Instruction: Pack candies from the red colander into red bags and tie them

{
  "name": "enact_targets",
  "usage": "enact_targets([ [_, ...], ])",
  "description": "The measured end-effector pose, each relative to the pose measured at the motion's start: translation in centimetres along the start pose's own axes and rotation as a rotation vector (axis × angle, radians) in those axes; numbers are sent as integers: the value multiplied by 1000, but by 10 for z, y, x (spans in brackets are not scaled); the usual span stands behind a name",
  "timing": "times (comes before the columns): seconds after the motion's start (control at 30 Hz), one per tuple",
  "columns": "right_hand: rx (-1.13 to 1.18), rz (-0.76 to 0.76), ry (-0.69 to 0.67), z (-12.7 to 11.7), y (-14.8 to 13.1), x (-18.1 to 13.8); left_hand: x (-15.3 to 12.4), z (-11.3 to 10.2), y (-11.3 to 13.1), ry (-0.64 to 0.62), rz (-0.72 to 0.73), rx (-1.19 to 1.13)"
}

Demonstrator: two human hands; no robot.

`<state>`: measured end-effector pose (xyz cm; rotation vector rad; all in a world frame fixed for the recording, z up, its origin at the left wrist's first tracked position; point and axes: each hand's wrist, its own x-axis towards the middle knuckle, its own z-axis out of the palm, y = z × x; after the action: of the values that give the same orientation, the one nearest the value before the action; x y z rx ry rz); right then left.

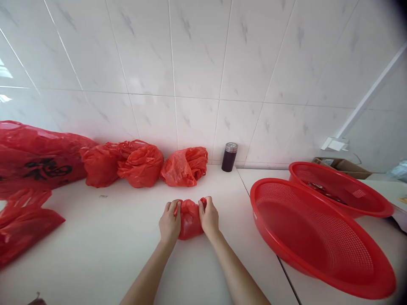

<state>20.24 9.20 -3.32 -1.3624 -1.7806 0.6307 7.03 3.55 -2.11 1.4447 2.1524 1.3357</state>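
Note:
A small filled red plastic bag (190, 222) rests on the white table between both of my hands. My left hand (171, 223) is closed on the bag's gathered plastic at its left side. On the other side, my right hand (209, 217) pinches a bunched end of the same bag, the fingers wrapped round it. What the bag contains is hidden by the plastic. Behind it, against the wall, stand more stuffed red bags, among them a right-hand one (184, 167), a middle one (140, 165) and a left one (101, 166).
At the right stand a large red plastic basket (305, 228) and a second basket (341, 188) holding small packets. A dark flask (229, 157) is by the tiled wall. A big red bag (41, 159) and flat red bags (27, 224) lie left. Behind the baskets sits a cardboard box (351, 168).

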Motion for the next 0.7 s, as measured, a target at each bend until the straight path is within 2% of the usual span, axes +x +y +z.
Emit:
enact_targets([
  [0.17,-73,30,-46,-5,18,21,22,-1,-13,-175,16,160],
  [0.37,-219,96,-59,4,32,37,46,11,-23,-275,-40,310],
  [0.53,-293,123,-57,13,38,51,62,24,-31,-292,-61,384],
  [0.7,-274,140,-2,18,43,53,59,30,-37,-234,-59,325],
])
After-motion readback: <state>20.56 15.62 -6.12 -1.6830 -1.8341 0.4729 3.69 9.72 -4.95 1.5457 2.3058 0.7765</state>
